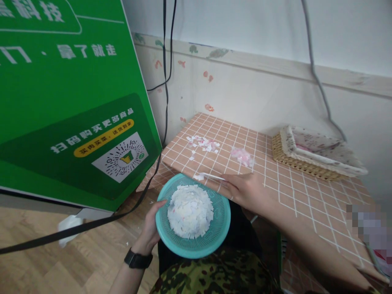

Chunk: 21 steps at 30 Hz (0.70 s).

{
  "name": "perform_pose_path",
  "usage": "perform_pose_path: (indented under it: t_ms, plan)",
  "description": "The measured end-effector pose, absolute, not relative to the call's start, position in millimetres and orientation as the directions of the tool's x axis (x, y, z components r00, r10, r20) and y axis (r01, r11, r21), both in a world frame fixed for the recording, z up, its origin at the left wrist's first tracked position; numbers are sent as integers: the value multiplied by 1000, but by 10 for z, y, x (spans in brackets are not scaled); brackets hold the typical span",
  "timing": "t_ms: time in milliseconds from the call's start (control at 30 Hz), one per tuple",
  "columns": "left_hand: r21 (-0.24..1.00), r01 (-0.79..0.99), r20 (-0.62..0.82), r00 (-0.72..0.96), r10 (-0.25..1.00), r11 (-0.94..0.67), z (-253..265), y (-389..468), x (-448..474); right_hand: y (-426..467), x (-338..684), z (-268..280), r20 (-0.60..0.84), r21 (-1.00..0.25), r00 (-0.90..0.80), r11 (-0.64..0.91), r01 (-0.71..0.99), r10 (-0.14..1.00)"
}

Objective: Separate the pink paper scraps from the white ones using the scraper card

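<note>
My left hand (151,222), with a black watch on its wrist, grips the left rim of a round teal plastic colander (222,216). Inside the colander rests a dome-shaped mound (190,210) covered with small white paper pieces. My right hand (243,188) is closed around a slim white stick-like tool (214,177), held over the table's front edge, just beyond the colander's far rim. A small white piece (199,177) shows at the tool's tip; whether it sticks to it I cannot tell. Loose paper scraps (203,143) lie on the table past the tool.
A pink-and-white clump in clear plastic (241,156) lies on the checked tablecloth (275,188). At the back right stands a cloth-lined wicker basket (306,163). A large green sign panel (76,94) fills the left, with a black cable (167,81) hanging beside it.
</note>
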<state>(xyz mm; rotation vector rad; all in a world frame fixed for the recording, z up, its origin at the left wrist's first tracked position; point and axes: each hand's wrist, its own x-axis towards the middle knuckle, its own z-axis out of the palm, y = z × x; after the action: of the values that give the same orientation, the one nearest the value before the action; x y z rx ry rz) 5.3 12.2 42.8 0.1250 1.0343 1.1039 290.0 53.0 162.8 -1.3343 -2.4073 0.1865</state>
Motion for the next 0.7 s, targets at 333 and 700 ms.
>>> perform_pose_path:
  t_ms: [333,700]
  plan:
    - [561,-684,-612,36,790,466,445,135,-32,1073,2678,1760,245,-164,-425,469,868,872]
    - [541,-697,-624,43,780,471,395,155,-89,1386,2624,1895,204,-97,-459,485,869,864]
